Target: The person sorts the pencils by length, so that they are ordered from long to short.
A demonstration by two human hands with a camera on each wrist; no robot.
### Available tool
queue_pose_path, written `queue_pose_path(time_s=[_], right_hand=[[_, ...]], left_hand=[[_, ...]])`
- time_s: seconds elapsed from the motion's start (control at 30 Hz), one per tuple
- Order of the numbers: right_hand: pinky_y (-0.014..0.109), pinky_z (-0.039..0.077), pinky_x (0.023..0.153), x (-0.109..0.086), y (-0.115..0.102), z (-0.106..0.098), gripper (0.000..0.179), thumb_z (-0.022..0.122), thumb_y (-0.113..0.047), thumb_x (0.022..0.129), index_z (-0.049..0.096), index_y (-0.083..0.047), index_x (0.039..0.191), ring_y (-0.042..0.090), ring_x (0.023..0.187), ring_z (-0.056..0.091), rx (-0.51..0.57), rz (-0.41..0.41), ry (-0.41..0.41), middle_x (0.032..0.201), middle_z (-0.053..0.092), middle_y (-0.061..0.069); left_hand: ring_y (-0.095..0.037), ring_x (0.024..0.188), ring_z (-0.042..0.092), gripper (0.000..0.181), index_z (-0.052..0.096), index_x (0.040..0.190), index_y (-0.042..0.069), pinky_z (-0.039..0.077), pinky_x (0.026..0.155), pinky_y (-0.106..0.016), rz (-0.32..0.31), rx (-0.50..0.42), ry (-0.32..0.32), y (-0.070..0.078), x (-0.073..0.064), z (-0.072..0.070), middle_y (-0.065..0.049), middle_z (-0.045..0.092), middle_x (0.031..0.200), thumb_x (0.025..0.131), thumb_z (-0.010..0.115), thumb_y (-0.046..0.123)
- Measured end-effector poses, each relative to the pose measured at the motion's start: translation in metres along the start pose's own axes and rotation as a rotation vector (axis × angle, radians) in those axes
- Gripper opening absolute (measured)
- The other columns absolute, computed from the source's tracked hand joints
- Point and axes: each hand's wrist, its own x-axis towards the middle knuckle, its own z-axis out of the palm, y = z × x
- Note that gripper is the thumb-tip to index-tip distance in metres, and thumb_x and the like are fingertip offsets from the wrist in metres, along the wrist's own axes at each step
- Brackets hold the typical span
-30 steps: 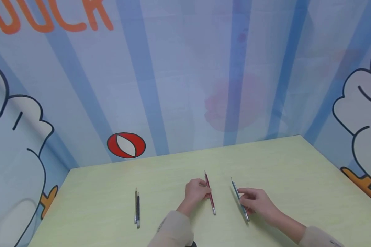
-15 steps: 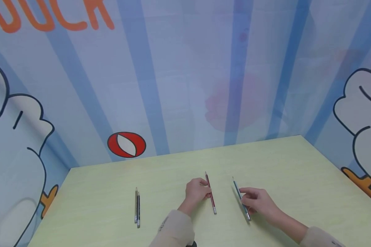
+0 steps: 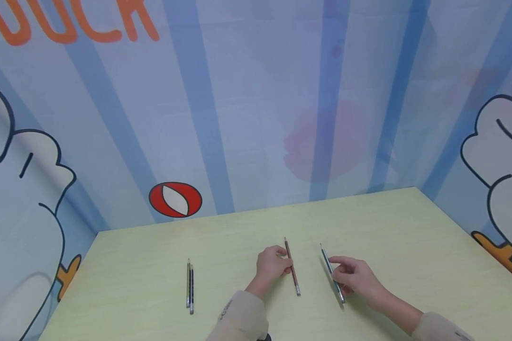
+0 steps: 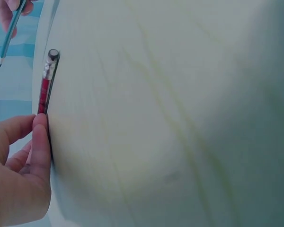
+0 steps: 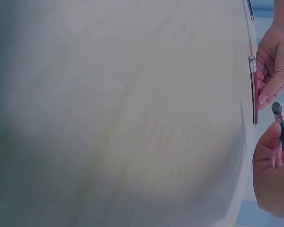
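In the head view my left hand (image 3: 271, 263) pinches a red pencil (image 3: 296, 279) at its middle, between thumb and fingers. That pencil lies on or very close to the table, its point away from me; the left wrist view shows its silver ferrule and dark eraser end (image 4: 51, 59). To the right, my right hand (image 3: 357, 278) pinches a teal pencil (image 3: 326, 259) between thumb and fingertips. The teal pencil slants, its point toward the far left, and appears slightly raised, with a shadow beside it. A gap separates the two pencils.
Farther left on the pale yellow-green table (image 3: 128, 274) lie a gold-toned pencil (image 3: 187, 284) and a black pencil (image 3: 192, 289) side by side, points away from me. A cartoon-printed blue striped backdrop (image 3: 256, 118) stands along the far edge and sides.
Both hands keep their pinch and stay almost in place. The teal pencil has shifted very slightly to the right, and the red pencil has barely moved.
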Motion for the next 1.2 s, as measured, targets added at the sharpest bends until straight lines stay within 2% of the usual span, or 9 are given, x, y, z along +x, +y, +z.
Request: queue_pose_path(time_s=[0.33, 0.57, 0.77, 1.2], right_hand=[[0.025, 0.047, 0.052, 0.009, -0.006, 0.009, 0.046, 0.056, -0.005, 0.081, 0.043, 0.007, 0.124, 0.011, 0.058, 0.051, -0.031, -0.026, 0.016, 0.081, 0.058, 0.011], [0.025, 0.046, 0.049, 0.025, -0.009, 0.019, 0.043, 0.057, -0.002, 0.08, 0.048, 0.003, 0.121, 0.012, 0.056, 0.051, -0.106, -0.03, 0.055, 0.079, 0.059, 0.012], [0.023, 0.041, 0.046, 0.039, -0.011, 0.028, 0.04, 0.057, 0.0, 0.079, 0.051, 0.004, 0.118, 0.012, 0.052, 0.047, -0.149, -0.056, 0.07, 0.075, 0.059, 0.012], [0.024, 0.04, 0.043, 0.06, -0.01, 0.045, 0.035, 0.06, 0.0, 0.075, 0.058, 0.002, 0.109, 0.012, 0.044, 0.047, -0.29, 0.0, 0.118, 0.066, 0.058, 0.005]], left_hand=[[-0.006, 0.045, 0.056, 0.021, 0.062, 0.093, 0.001, 0.042, 0.043, -0.015, 0.001, 0.004, 0.01, -0.002, 0.002, 0.003, -0.004, 0.064, 0.064, 0.072, 0.067, 0.003], [-0.006, 0.045, 0.055, 0.02, 0.063, 0.092, 0.003, 0.043, 0.043, -0.014, -0.016, 0.006, 0.019, -0.003, 0.004, 0.004, -0.004, 0.064, 0.067, 0.072, 0.067, 0.003], [-0.005, 0.045, 0.056, 0.021, 0.064, 0.093, 0.004, 0.043, 0.044, -0.014, -0.013, -0.001, 0.015, -0.002, 0.003, 0.004, -0.004, 0.065, 0.064, 0.072, 0.067, 0.003], [-0.005, 0.045, 0.054, 0.021, 0.064, 0.092, 0.006, 0.039, 0.043, -0.015, 0.013, 0.057, 0.019, 0.0, 0.001, 0.002, 0.0, 0.062, 0.057, 0.072, 0.068, 0.007]])
